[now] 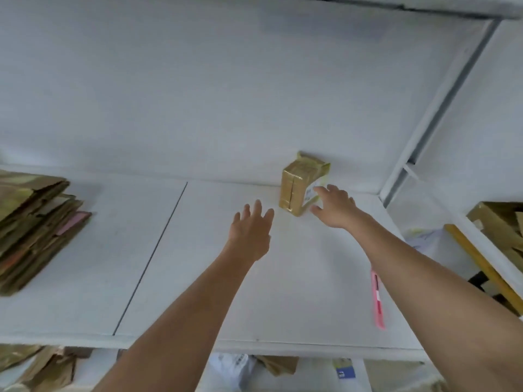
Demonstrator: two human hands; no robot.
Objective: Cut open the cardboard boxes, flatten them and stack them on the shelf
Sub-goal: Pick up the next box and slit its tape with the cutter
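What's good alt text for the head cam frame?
Two bare hands reach across a white shelf toward a small tape-wrapped brown cardboard box at the back; the right hand touches it, the left hand is open beside it. Flattened brown cardboard stack far left, pink utility knife right.

Shelf (215,278): smooth, matt white board. Upright post (441,108): painted grey-white metal. Small box (295,188): brown cardboard wrapped in glossy clear tape, with a white paper label on one face. Stack of flattened boxes (34,230): matt brown cardboard, edges rough. Pink cutter (377,301): plastic, by its look, with a slight sheen.
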